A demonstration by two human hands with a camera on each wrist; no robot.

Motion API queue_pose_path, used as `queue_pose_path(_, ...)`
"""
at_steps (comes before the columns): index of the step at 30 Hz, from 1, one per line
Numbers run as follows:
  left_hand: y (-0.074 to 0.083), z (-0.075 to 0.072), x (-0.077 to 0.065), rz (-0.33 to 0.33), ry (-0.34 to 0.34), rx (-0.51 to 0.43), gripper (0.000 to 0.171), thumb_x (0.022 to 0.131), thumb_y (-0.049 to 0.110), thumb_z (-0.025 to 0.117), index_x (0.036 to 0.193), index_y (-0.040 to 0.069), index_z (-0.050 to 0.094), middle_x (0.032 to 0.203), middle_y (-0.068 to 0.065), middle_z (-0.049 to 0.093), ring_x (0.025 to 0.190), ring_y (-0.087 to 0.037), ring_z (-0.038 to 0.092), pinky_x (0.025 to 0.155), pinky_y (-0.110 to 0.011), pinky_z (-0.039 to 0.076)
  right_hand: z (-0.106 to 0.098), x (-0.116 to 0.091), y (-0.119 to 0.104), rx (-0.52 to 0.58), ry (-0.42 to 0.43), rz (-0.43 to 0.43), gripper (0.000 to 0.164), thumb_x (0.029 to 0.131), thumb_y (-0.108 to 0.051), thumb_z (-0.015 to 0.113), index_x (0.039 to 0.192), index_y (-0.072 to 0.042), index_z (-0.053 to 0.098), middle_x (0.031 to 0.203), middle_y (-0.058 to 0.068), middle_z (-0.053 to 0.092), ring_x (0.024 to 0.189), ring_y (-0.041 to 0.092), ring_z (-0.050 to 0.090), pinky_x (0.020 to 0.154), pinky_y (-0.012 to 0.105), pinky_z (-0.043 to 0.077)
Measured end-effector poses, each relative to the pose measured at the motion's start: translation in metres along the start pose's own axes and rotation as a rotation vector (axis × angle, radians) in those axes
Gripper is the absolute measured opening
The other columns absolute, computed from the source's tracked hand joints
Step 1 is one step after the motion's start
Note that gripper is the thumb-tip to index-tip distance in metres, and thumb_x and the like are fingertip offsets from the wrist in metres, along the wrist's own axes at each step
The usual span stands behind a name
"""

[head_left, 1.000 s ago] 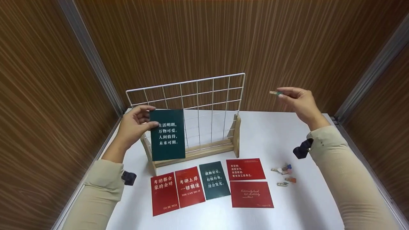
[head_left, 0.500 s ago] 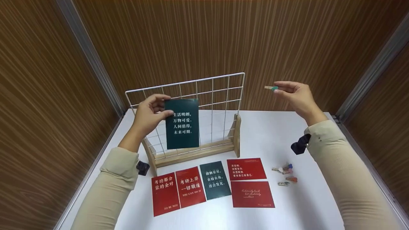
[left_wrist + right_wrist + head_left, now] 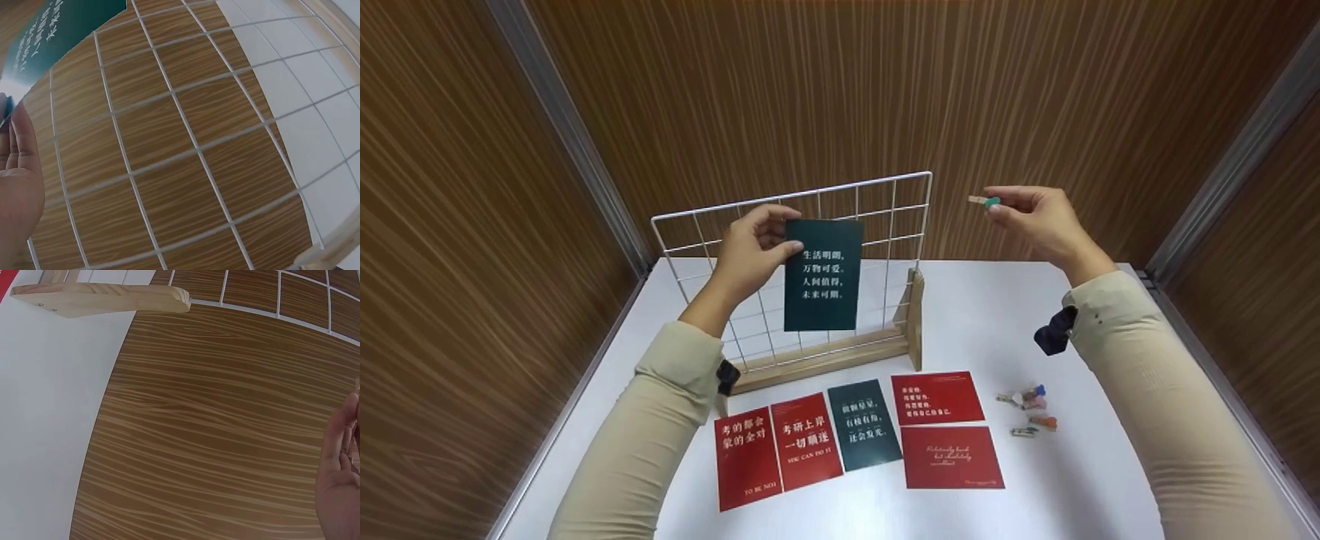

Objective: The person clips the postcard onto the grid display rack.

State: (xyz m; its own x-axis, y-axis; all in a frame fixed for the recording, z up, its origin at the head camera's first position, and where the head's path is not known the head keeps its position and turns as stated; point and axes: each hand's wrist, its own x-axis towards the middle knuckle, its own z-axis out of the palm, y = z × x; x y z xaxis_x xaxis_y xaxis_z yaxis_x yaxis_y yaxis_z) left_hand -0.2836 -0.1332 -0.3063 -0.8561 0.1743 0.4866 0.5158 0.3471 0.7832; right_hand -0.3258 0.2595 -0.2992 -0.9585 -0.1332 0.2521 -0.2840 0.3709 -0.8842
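Note:
My left hand [image 3: 750,251] pinches a dark green card [image 3: 823,307] by its upper left edge, thumb on the printed face. The card hangs upright in front of the white wire grid [image 3: 890,225], overlapping its middle in the head view. Part of the same card [image 3: 67,28] shows at the top left of the left wrist view. Right of the grid, in the air, my right hand [image 3: 1046,223] pinches a small wooden clothespin [image 3: 977,199] by its green end, its bare tip pointing left toward the grid. In the right wrist view the right hand [image 3: 340,478] shows only at the edge.
The grid stands in a wooden base [image 3: 840,354] on a white table [image 3: 960,315]. In front lie red cards [image 3: 746,465], another green card [image 3: 864,442] and more red ones [image 3: 952,472]. Several clothespins [image 3: 1039,422] lie at the right. Wood-grain panels [image 3: 840,90] enclose the table.
My left hand has carried the green card right and up, from the grid's left side to its middle. My right hand has moved left and slightly up with the clothespin.

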Motion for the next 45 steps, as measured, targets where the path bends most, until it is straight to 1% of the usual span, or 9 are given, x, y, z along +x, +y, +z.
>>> queue_pose_path(9, 0.009, 0.018, 0.015, 0.020, -0.028, 0.013, 0.032, 0.085, -0.001, 0.069, 0.116, 0.006, 0.062, 0.095, -0.005, 0.065, 0.081, -0.016, 0.061, 0.075, -0.028, 0.052, 0.003, 0.002, -0.004, 0.037, -0.032, 0.024, 0.035, 0.093, -0.010, 0.061, 0.126, 0.002, 0.058, 0.099, 0.005, 0.063, 0.082, 0.012, 0.063, 0.072, 0.021, 0.054)
queue_pose_path(14, 0.012, 0.026, 0.021, 0.018, -0.026, -0.008, 0.032, 0.086, -0.001, 0.068, 0.116, 0.007, 0.062, 0.095, -0.006, 0.065, 0.081, -0.016, 0.061, 0.076, -0.028, 0.052, 0.005, 0.003, -0.005, 0.042, -0.038, 0.038, 0.032, 0.094, -0.009, 0.059, 0.123, 0.003, 0.058, 0.099, 0.007, 0.062, 0.082, 0.012, 0.064, 0.071, 0.023, 0.055)
queue_pose_path(17, 0.015, 0.030, 0.025, 0.017, -0.022, -0.013, 0.033, 0.086, -0.002, 0.068, 0.116, 0.007, 0.062, 0.096, -0.006, 0.065, 0.082, -0.016, 0.062, 0.076, -0.028, 0.052, 0.007, 0.004, -0.005, 0.014, -0.034, 0.037, 0.029, 0.095, -0.009, 0.058, 0.121, 0.002, 0.059, 0.099, 0.007, 0.062, 0.085, 0.014, 0.064, 0.072, 0.024, 0.055)
queue_pose_path(23, 0.022, 0.038, 0.032, 0.018, -0.011, -0.049, 0.032, 0.086, -0.003, 0.067, 0.116, 0.006, 0.061, 0.095, -0.007, 0.064, 0.082, -0.017, 0.062, 0.077, -0.028, 0.053, 0.011, 0.007, -0.004, -0.045, -0.015, 0.012, 0.026, 0.095, -0.011, 0.058, 0.119, -0.003, 0.062, 0.098, 0.007, 0.061, 0.088, 0.020, 0.061, 0.071, 0.022, 0.054)
queue_pose_path(29, 0.026, 0.045, 0.038, 0.029, 0.016, -0.076, 0.032, 0.086, -0.006, 0.066, 0.115, 0.004, 0.061, 0.095, -0.008, 0.065, 0.081, -0.018, 0.062, 0.078, -0.028, 0.053, 0.015, 0.010, -0.006, -0.065, 0.015, -0.029, 0.027, 0.095, -0.013, 0.059, 0.120, -0.004, 0.063, 0.100, 0.006, 0.060, 0.087, 0.016, 0.060, 0.075, 0.020, 0.052)
queue_pose_path(33, 0.028, 0.050, 0.041, 0.022, 0.028, -0.087, 0.032, 0.086, -0.005, 0.066, 0.116, 0.003, 0.060, 0.096, -0.008, 0.064, 0.082, -0.018, 0.062, 0.080, -0.027, 0.052, 0.015, 0.013, -0.008, -0.052, 0.043, -0.042, 0.024, 0.092, -0.013, 0.063, 0.113, -0.001, 0.064, 0.093, 0.004, 0.061, 0.080, 0.013, 0.060, 0.073, 0.022, 0.053)
queue_pose_path(36, 0.030, 0.053, 0.044, 0.012, 0.040, -0.084, 0.031, 0.086, -0.005, 0.066, 0.115, 0.004, 0.061, 0.096, -0.007, 0.063, 0.083, -0.018, 0.062, 0.080, -0.026, 0.052, 0.015, 0.013, -0.010, -0.046, 0.055, -0.041, 0.020, 0.091, -0.014, 0.065, 0.108, -0.003, 0.066, 0.089, 0.002, 0.061, 0.077, 0.012, 0.060, 0.073, 0.024, 0.054)
queue_pose_path(40, 0.031, 0.058, 0.046, 0.005, 0.063, -0.062, 0.030, 0.086, -0.005, 0.066, 0.114, 0.004, 0.062, 0.094, -0.007, 0.065, 0.081, -0.017, 0.062, 0.079, -0.025, 0.052, 0.016, 0.014, -0.011, -0.042, 0.063, -0.048, 0.019, 0.090, -0.014, 0.066, 0.107, -0.004, 0.067, 0.089, 0.002, 0.062, 0.076, 0.011, 0.059, 0.071, 0.022, 0.053)
queue_pose_path(45, 0.032, 0.065, 0.049, -0.014, 0.064, -0.062, 0.029, 0.088, -0.006, 0.063, 0.115, 0.003, 0.061, 0.096, -0.009, 0.066, 0.083, -0.017, 0.062, 0.080, -0.026, 0.052, 0.017, 0.016, -0.012, -0.067, 0.090, -0.065, 0.022, 0.090, -0.015, 0.067, 0.109, -0.005, 0.069, 0.092, 0.004, 0.063, 0.079, 0.010, 0.059, 0.070, 0.020, 0.052)
